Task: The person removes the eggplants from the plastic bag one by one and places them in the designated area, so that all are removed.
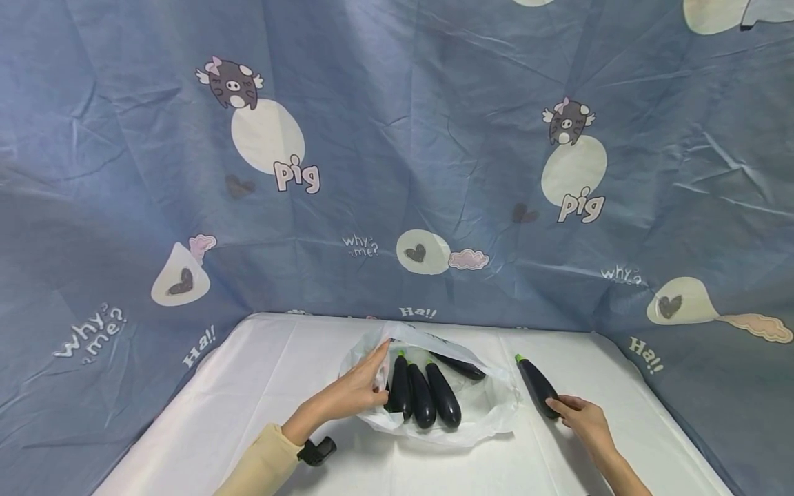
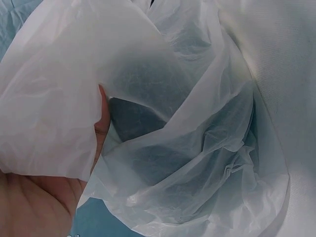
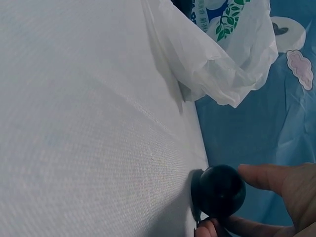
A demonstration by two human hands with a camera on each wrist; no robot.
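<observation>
A white plastic bag (image 1: 477,430) lies with its mouth toward me, several dark eggplants (image 1: 422,399) inside. My left hand (image 1: 356,389) is at the bag's left side, fingers stretched out against the film and thumb spread apart from them. In the left wrist view, plastic film hides much of that hand (image 2: 44,202). To the right of the bag, a single eggplant (image 1: 537,386) with a green stem end lies on the white cloth. My right hand (image 1: 583,420) grips its rounded near end between thumb and fingers, as the right wrist view shows at the eggplant's end (image 3: 222,190).
A white cloth (image 1: 248,386) covers the table. Behind it hangs a blue printed curtain (image 1: 384,172), which also runs down both sides. A black strap-like device (image 1: 318,451) is at my left wrist. Green leaf print (image 3: 229,19) shows on the bag.
</observation>
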